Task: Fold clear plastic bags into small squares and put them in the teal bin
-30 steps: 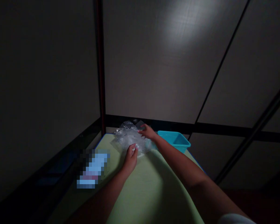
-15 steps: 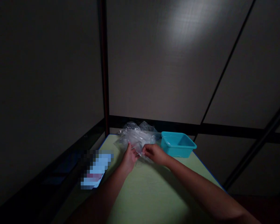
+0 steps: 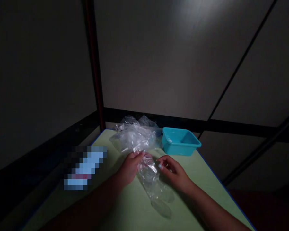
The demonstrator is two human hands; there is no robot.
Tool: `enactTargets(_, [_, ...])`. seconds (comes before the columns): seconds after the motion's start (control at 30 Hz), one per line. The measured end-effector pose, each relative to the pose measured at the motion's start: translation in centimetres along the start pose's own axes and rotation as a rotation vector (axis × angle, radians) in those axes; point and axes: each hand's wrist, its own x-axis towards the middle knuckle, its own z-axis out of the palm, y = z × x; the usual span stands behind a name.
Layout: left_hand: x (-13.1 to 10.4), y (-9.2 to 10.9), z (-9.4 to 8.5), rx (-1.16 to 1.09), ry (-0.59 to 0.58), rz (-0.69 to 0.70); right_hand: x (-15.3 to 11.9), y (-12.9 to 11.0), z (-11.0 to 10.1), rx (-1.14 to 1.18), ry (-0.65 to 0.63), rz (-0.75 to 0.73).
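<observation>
My left hand (image 3: 132,166) is closed on a crumpled piece of clear plastic film (image 3: 148,171), thumb on top. The film stretches from the fingers toward me over the table and ends in rounded, finger-like lobes. Just beyond the hand lies a heap of clear plastic bags (image 3: 135,136); whether the held film joins it I cannot tell. My right hand (image 3: 172,171) hovers beside the film's right edge, fingers loosely curled, thumb and forefinger apart, with nothing visible between them.
A turquoise plastic basin (image 3: 180,149) stands right of the heap near the far edge of the green table (image 3: 132,208). A blurred-out phone-like object (image 3: 86,168) is at the left. Dark wall panels (image 3: 154,64) rise behind the table.
The film now extends from my left hand toward me across the table. My right hand has come away from the plastic, moving right and nearer, its fingers parted. The view has shifted slightly.
</observation>
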Motion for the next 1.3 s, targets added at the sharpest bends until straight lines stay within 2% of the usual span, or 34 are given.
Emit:
enactTargets(0.13, [-0.7,-0.8,0.7,0.073,0.002,-0.014,-0.7,0.5,1.6,0.140,-0.062,0.072])
enactTargets(0.27, [-1.0,-1.1,0.6,0.157,-0.010,-0.018,-1.0,0.9,2.4,0.173,-0.105,0.129])
enactTargets(0.4, [-1.1,-0.7,0.3,0.260,-0.015,0.057,-0.7,0.5,1.7,0.190,-0.039,0.153])
enactTargets(0.53, [-1.0,-0.2,0.2,0.283,-0.022,0.076,-0.4,0.2,0.8,0.193,0.025,0.187])
enactTargets(0.73, [-1.1,0.0,0.2,0.297,-0.045,0.057,-0.2,0.8,0.6,0.206,0.080,0.202])
enactTargets(0.83, [-1.1,0.0,0.3,0.209,-0.103,0.012,-0.1,0.9,0.4,0.203,0.102,0.203])
enactTargets(0.93, [-1.0,-0.1,0.3,0.234,-0.160,-0.013,-0.1,0.7,0.4,0.203,0.083,0.213])
enactTargets(1.1, [-1.1,0.1,0.2,0.369,-0.099,0.060,-0.1,0.5,0.5,0.193,0.065,0.206])
enactTargets(1.2, [-1.1,0.5,0.1,0.567,-0.059,0.157,0.1,0.2,0.1,0.160,0.132,0.160])
enactTargets(1.3, [-1.0,0.8,-0.1,0.728,-0.039,0.296,0.4,-0.5,-0.6,0.058,0.240,0.028])
